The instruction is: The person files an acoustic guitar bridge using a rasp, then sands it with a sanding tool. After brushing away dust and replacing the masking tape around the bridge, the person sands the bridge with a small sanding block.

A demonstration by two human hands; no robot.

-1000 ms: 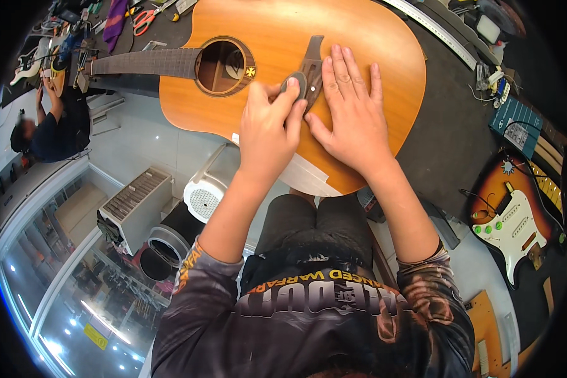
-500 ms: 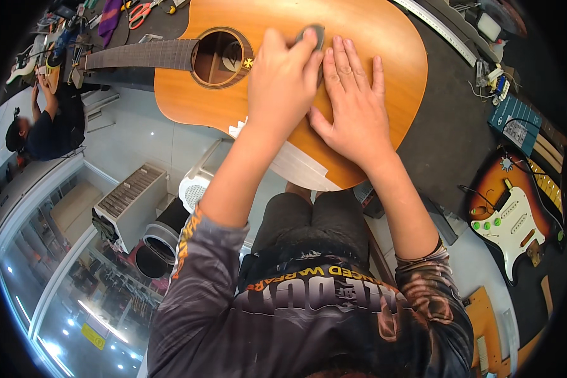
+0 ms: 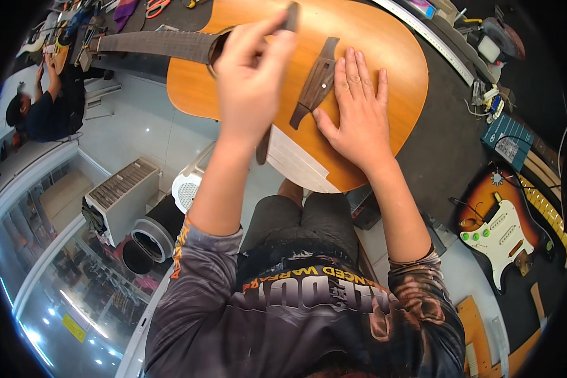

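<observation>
An acoustic guitar (image 3: 394, 75) with an orange-brown top lies before me, neck to the left. My left hand (image 3: 252, 82), smeared by motion, is closed round a small dark block (image 3: 291, 16) and held over the top near the soundhole, which it mostly hides. To its right is the dark wooden bridge (image 3: 318, 82), with a small white dot on it. My right hand (image 3: 361, 110) rests flat on the top just right of the bridge, fingers stretched out. A pale, whitish strip (image 3: 295, 157) covers part of the guitar's near edge.
A sunburst electric guitar body (image 3: 501, 227) with a white pickguard lies at right. A long metal ruler (image 3: 431, 38) curves along the far right. Red-handled scissors (image 3: 156, 7) lie at the back. On the left, a co-worker (image 3: 50, 113) bends over a bench; below stands a glass case (image 3: 75, 302).
My left hand has moved left with the block, off the bridge, which now shows. My right hand stays flat on the top. The view has shifted slightly.
</observation>
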